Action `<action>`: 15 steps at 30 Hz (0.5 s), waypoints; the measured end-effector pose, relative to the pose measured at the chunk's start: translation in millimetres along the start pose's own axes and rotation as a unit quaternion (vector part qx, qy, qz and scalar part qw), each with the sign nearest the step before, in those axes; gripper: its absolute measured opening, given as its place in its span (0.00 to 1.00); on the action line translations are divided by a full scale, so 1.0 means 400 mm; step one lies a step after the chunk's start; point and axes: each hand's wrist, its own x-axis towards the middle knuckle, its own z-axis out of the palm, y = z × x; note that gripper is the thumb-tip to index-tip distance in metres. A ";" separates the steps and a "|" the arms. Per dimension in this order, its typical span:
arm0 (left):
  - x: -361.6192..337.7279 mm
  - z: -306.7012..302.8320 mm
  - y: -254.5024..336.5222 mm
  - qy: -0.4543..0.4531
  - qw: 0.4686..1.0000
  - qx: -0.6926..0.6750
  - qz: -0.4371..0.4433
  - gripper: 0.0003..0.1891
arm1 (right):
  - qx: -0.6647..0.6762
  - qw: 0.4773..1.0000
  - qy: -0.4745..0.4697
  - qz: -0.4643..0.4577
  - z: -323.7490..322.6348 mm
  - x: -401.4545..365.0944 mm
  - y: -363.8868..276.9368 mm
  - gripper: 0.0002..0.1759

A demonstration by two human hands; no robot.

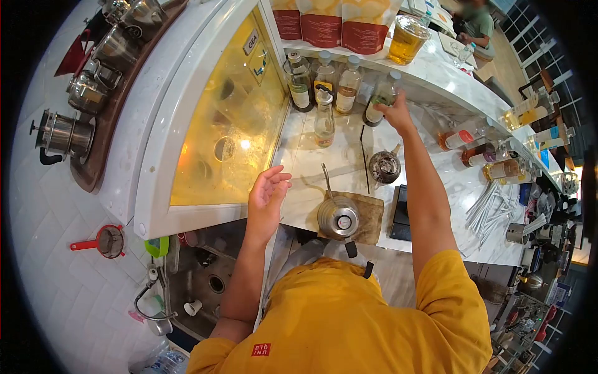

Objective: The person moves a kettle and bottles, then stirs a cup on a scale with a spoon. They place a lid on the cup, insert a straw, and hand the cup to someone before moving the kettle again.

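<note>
My right hand [396, 114] reaches to the back of the marble counter, its fingers wrapped round a dark glass bottle [382, 98] with a pale label. Nothing is in my left hand [270, 190], which hovers over the counter's front left edge with its fingers apart. Between the arms stands a steel gooseneck kettle [338, 218] on a brown cloth [369, 225]. A round glass pot [384, 167] with dark contents sits below my right hand. Left of the held bottle are a small clear bottle [324, 119] and several labelled bottles [347, 87].
A yellow-lit glass cabinet [227, 137] borders the counter on the left, above a sink [215, 283]. A black scale [400, 213], wrapped straws [490, 209] and more bottles [464, 136] lie to the right. A drink cup [408, 40] stands on the raised ledge. Another person [478, 31] is beyond.
</note>
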 end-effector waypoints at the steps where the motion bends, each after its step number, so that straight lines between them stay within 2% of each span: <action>1: -0.002 0.001 -0.001 0.001 1.000 0.004 -0.003 0.22 | -0.019 1.000 0.000 -0.004 0.001 0.012 0.006 0.48; 4: -0.003 0.004 -0.008 0.002 1.000 0.018 -0.007 0.22 | -0.031 0.999 -0.028 0.002 -0.001 0.037 0.012 0.46; 7: -0.004 0.010 -0.016 0.000 0.999 0.035 -0.004 0.23 | 0.010 0.999 -0.047 -0.011 0.009 0.049 0.019 0.44; 15: 0.010 0.040 -0.037 -0.008 0.999 0.036 -0.009 0.23 | -0.003 0.997 -0.061 -0.046 0.052 0.043 0.012 0.51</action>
